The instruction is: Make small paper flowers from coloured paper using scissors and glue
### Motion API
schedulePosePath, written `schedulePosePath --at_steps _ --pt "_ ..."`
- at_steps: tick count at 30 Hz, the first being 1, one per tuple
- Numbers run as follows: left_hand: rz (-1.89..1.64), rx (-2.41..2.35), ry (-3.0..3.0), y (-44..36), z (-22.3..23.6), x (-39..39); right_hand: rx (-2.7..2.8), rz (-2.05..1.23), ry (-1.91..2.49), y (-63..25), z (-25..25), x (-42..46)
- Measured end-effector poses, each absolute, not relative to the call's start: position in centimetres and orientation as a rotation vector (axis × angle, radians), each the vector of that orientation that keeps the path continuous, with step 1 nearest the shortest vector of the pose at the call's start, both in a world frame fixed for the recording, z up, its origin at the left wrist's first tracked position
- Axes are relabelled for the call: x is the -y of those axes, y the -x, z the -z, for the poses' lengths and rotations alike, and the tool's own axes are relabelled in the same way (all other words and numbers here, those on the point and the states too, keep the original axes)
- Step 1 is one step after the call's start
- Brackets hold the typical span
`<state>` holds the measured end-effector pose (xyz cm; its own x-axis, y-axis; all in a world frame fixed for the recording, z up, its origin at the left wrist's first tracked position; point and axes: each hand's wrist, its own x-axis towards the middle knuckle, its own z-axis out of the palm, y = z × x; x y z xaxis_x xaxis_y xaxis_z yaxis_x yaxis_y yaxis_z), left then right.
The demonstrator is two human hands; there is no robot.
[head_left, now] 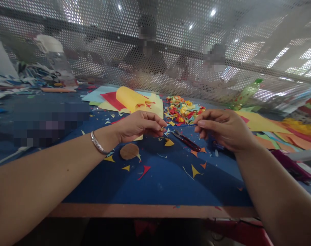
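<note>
With its fingertips pinched together, my left hand holds a tiny yellowish piece of paper over the blue table. My right hand is closed in a pinch on a thin dark stick-like thing that points left; its exact kind is unclear. Just below and between the hands lies a pair of small dark scissors. A yellow paper scrap rests by the blades. Under my left wrist sits a round brown disc. Behind the hands is a heap of small coloured paper pieces.
Rolled yellow paper lies on coloured sheets at the back. More paper sheets are at right, near a green-capped bottle. A clear water bottle stands back left. A perforated metal screen closes off the far side.
</note>
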<state>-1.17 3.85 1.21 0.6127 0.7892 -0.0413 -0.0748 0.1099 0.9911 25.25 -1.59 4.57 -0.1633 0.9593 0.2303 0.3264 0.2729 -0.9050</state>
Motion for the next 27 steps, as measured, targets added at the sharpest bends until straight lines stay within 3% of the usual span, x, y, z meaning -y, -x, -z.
schedulePosePath --at_steps 19,27 --pt "-0.657 -0.65 -1.258 1.0 -0.7 -3.5 1.515 -1.053 1.205 -24.7 -4.7 1.5" --pt "-0.865 -0.658 -1.046 -0.1 -0.6 -3.0 1.472 -1.045 1.162 -24.7 -4.1 1.0"
